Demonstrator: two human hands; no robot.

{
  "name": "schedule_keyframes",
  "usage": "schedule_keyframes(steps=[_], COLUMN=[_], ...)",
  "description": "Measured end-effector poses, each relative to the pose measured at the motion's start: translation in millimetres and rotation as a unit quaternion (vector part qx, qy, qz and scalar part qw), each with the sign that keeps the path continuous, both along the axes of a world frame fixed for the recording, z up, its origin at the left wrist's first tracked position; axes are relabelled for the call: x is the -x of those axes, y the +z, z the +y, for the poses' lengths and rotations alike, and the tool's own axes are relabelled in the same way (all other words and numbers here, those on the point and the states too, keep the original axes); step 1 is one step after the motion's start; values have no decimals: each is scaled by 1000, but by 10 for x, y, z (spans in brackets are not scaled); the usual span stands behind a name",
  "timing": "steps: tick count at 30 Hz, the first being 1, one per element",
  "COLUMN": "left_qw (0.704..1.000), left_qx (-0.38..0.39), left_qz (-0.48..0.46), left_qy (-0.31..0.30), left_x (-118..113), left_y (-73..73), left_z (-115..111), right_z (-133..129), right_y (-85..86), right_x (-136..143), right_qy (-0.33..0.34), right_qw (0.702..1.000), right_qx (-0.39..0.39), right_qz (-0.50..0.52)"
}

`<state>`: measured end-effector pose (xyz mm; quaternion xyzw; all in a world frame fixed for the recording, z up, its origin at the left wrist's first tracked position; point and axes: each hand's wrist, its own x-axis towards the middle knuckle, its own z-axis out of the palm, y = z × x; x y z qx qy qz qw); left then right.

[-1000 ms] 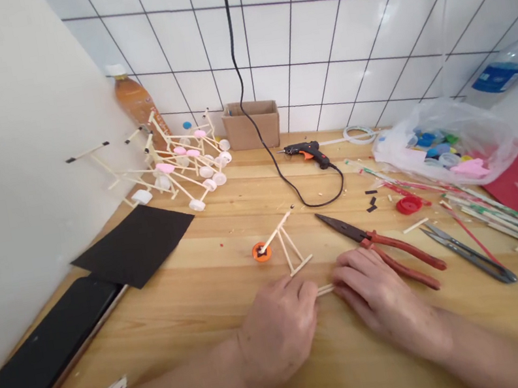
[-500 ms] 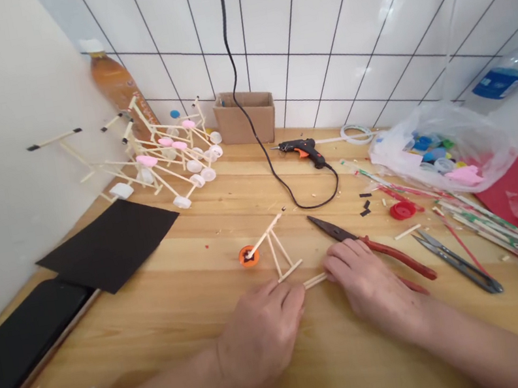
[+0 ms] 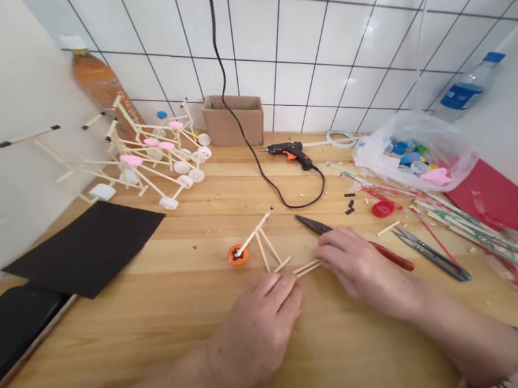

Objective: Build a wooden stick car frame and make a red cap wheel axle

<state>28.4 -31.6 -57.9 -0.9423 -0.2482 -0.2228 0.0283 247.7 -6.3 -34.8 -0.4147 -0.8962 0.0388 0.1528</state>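
Observation:
Two thin pale wooden sticks lie side by side just above the table between my hands. My left hand has its fingers closed on their left end, and my right hand pinches the right end. Just beyond my left fingers stands a small stick frame with an orange bottle cap at one end; its near crosspiece is partly covered by that hand. Red-handled pliers lie under and behind my right hand, which hides their middle.
Thread snips and a red cap lie to the right, near wrapped sticks and a bag of caps. A glue gun with a cord is behind. Several stick models and black sheets are at left.
The view has swung slightly right, so the scene sits further left. Both hands keep hold of the sticks; my right hand has moved forward and covers more of the pliers.

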Motion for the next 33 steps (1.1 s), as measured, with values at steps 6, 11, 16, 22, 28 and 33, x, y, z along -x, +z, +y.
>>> schedule_keyframes(steps=[6, 11, 16, 22, 28, 33], left_qw=[999, 1000, 999, 996, 964, 924], left_qx=[-24, 2, 41, 48, 189, 312], left_qz=[34, 18, -1, -66, -187, -215], left_qy=[-8, -18, -28, -25, 18, 48], left_x=[8, 15, 19, -4, 3, 3], left_y=[45, 26, 3, 41, 94, 88], left_z=[30, 31, 17, 8, 4, -52], right_z=[194, 310, 369, 304, 29, -144], right_y=[272, 201, 63, 158, 211, 73], right_x=[-746, -1144, -1131, -946, -354, 3], right_qy=[-79, -125, -128, -198, -193, -153], right_qw=[995, 989, 980, 976, 757, 709], right_qx=[-51, 36, 79, 62, 373, 479], right_qz=[11, -71, -128, 68, 500, 495])
